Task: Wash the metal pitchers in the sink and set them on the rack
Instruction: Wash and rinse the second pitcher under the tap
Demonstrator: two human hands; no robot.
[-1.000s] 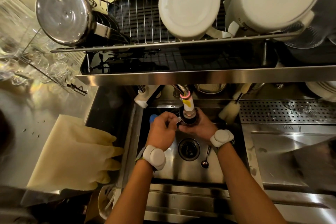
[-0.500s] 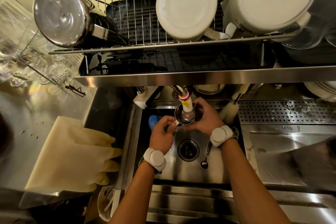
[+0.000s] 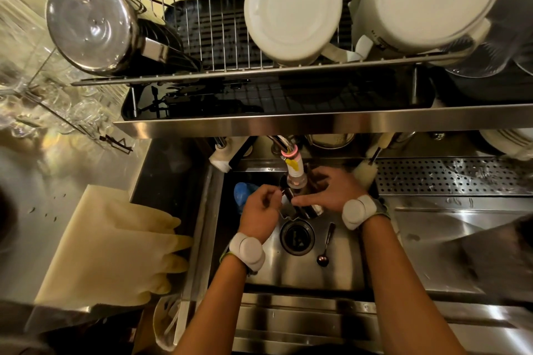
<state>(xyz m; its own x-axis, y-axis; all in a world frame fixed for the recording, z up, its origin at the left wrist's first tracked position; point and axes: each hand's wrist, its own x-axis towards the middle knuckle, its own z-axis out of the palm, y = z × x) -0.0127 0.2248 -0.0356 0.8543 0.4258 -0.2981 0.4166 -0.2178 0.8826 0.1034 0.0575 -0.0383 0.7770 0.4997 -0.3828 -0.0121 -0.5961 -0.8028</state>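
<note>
A small metal pitcher is held tilted over the sink, just under the faucet nozzle. My left hand pinches it at its left side, near the rim. My right hand wraps its body from the right and hides most of it. A larger metal pitcher lies bottom-out at the left end of the wire rack overhead.
Two white pitchers fill the rack's middle and right. The sink holds a spoon, a drain and a blue sponge. Yellow rubber gloves lie on the left counter, glasses behind them. A perforated drainboard is at right.
The pitcher stood mouth-up under the faucet half a second ago; now it is tipped over and lower, with both hands shifted down toward the drain.
</note>
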